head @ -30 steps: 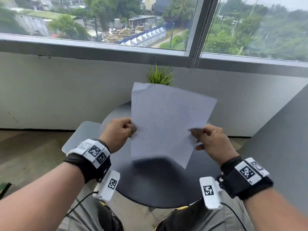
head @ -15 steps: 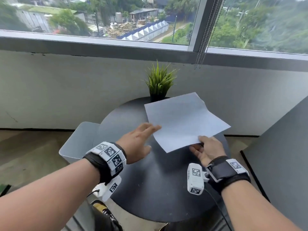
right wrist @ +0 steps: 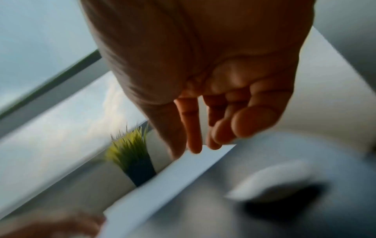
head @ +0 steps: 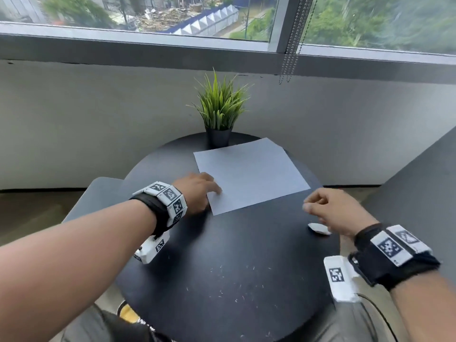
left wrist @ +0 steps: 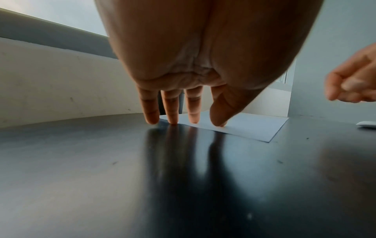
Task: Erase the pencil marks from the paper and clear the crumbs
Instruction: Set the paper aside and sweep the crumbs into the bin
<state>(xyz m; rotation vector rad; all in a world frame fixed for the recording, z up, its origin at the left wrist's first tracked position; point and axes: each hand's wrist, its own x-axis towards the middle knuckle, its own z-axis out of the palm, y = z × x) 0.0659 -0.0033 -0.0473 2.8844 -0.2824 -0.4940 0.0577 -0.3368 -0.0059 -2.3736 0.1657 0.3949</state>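
A white sheet of paper (head: 250, 172) lies flat on the far half of the round black table (head: 222, 243). My left hand (head: 199, 191) rests straight fingertips (left wrist: 173, 119) on the paper's (left wrist: 250, 127) near left edge and the tabletop. My right hand (head: 330, 208) hovers over the table right of the sheet, fingers loosely curled and holding nothing. A white eraser (head: 318, 228) lies on the table just under that hand; it shows blurred in the right wrist view (right wrist: 272, 182). Pale eraser crumbs (head: 234, 285) are scattered over the table's near half.
A potted green plant (head: 219, 112) stands at the table's far edge, just behind the paper. A grey seat (head: 96, 196) sits left of the table, a grey wall panel (head: 419, 183) to the right. Window and low wall lie behind.
The paper went from held up in both hands to lying flat on the table. My right hand let go of it and drew back right; my left hand came down on its edge.
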